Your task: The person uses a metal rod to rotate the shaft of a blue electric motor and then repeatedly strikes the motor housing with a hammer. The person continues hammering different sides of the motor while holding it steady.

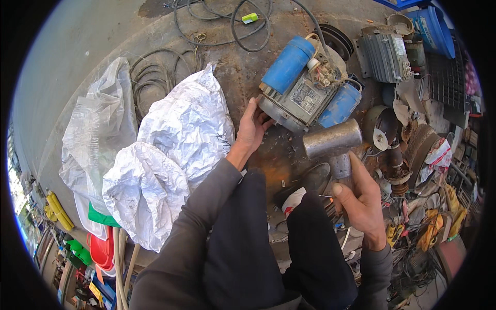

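Note:
An electric motor [302,101] with a grey body and two blue cylinders on its sides rests on the ground ahead of me. My left hand [251,126] grips the near left edge of its end cover. In my right hand [361,201] is a hammer [333,139] with a thick cylindrical metal head, held by its short metal handle. The head hangs just in front of the motor's right blue cylinder. Something small and thin with an orange part shows by my right fingers; I cannot tell what it is. My left fingertips are partly hidden against the motor.
White woven sacks [186,124] and a clear plastic bag [101,129] lie on the left. Behind the motor are a coiled cable [248,31] and a pulley [336,41]. Another grey motor [386,54], a blue bucket [431,33] and piled scrap parts crowd the right.

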